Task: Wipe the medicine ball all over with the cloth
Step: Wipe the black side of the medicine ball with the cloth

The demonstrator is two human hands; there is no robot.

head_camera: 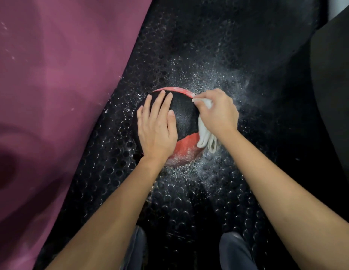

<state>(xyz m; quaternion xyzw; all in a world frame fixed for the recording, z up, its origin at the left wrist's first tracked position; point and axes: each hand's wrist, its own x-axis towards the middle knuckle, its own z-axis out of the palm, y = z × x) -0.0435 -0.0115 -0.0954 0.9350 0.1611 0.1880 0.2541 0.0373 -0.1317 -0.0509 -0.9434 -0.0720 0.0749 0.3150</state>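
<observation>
A black and red medicine ball (184, 117) sits on the black studded floor mat, dusted with white powder on its red parts. My left hand (157, 125) lies flat on the ball's left top, fingers straight. My right hand (218, 112) grips a white cloth (204, 136) against the ball's right side; folds of the cloth hang below my wrist. The ball's far right side is hidden by this hand.
White powder is scattered on the black rubber mat (218, 61) around the ball. A purple mat (52, 75) covers the floor at the left. A dark object (335, 84) stands at the right edge. My knees (236, 250) show at the bottom.
</observation>
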